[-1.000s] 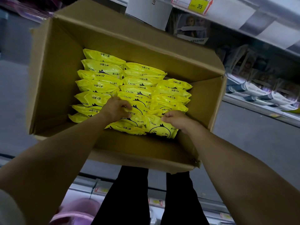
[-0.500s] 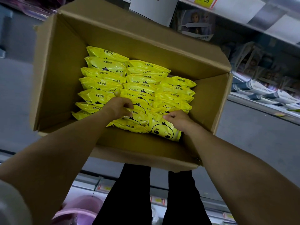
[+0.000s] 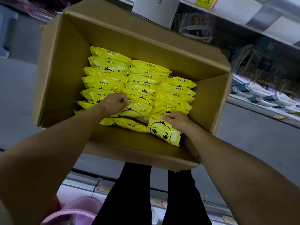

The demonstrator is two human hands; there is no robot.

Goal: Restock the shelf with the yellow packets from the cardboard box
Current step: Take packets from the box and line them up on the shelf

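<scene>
An open cardboard box (image 3: pixel 65 65) holds several yellow packets (image 3: pixel 142 78) standing in three rows. My left hand (image 3: pixel 113 103) is inside the box and pinches the top edge of a packet (image 3: pixel 138 109) in the middle row, tipping it so its duck face shows. My right hand (image 3: pixel 177 120) grips the top of the nearest packet in the right row, a duck-face packet (image 3: pixel 164 131) that leans toward the box's near wall.
Store shelving (image 3: pixel 263 101) with pale packaged goods runs along the right, with a yellow price tag (image 3: pixel 205 2) above. A white box (image 3: pixel 154 12) stands behind the carton. A pink basin (image 3: pixel 73 215) sits low left, near a person's black-trousered legs (image 3: pixel 129 192).
Both hands have pulled their packets up and toward me. The right packet now leans back with its duck face fully showing, and the middle packet is tipped up.
</scene>
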